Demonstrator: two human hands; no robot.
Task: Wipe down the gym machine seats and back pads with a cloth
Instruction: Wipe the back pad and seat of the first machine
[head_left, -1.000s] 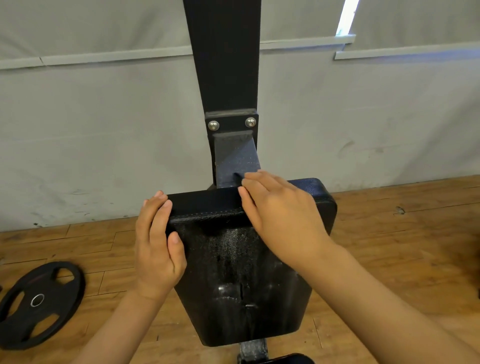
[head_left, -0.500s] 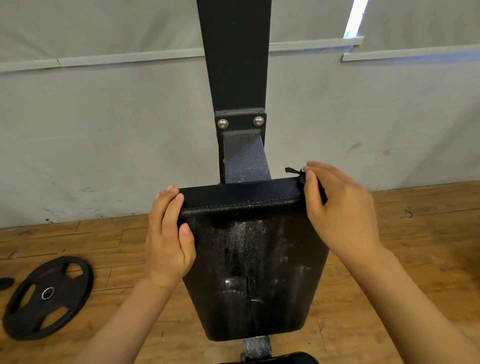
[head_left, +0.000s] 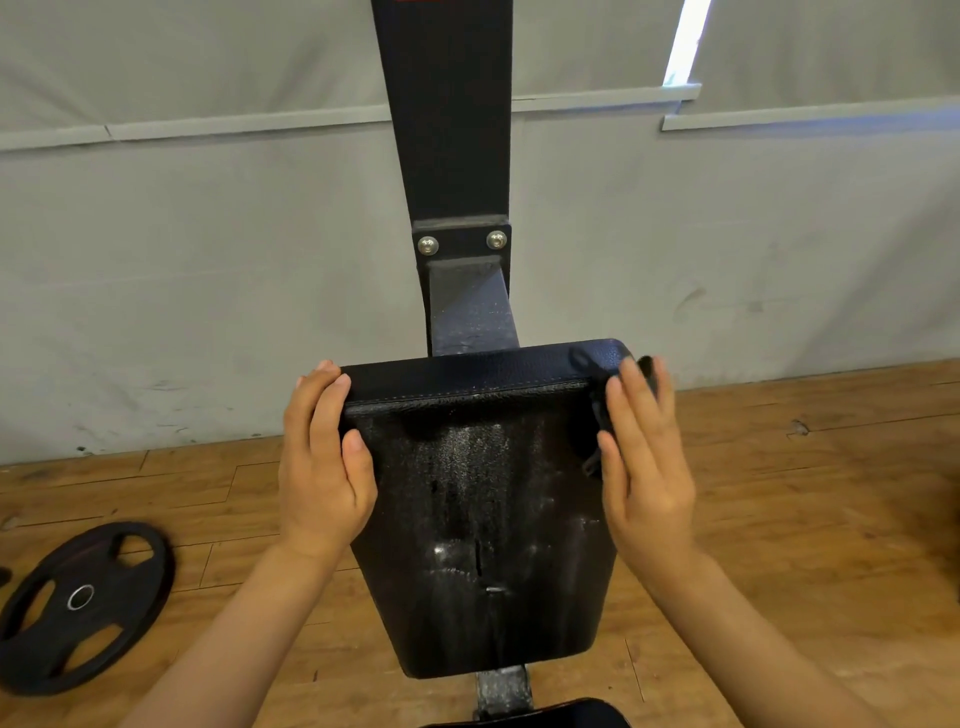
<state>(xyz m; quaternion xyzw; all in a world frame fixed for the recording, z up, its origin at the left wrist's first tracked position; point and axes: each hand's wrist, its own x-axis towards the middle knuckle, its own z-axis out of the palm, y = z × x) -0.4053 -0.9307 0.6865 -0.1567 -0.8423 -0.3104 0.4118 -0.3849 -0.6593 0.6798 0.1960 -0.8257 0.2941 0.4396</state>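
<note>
- On the pad's (head_left: 483, 519) upper left corner: left hand (head_left: 322, 467) laid flat, fingers straight over the edge, thumb on the front face, steadying rather than clutching.
- At the upper right corner: right hand (head_left: 647, 467) pressed against the side edge, fingers nearly straight, with a dark cloth (head_left: 597, 415) trapped between palm and pad; only a strip of cloth visible, so exact hold hard to tell.
- Bolted to a black upright post (head_left: 447, 130) against the grey wall (head_left: 208, 260); streaked and pale-smeared down the middle of the front face.
- Judged step: wiping the pad's top and side edges.
- Probably called for next: drawing the cloth down the right side, then across the smeared face, while bracing from the left.
- Off to the left on the wooden floor (head_left: 805, 519): a weight plate (head_left: 78, 608), well apart.
</note>
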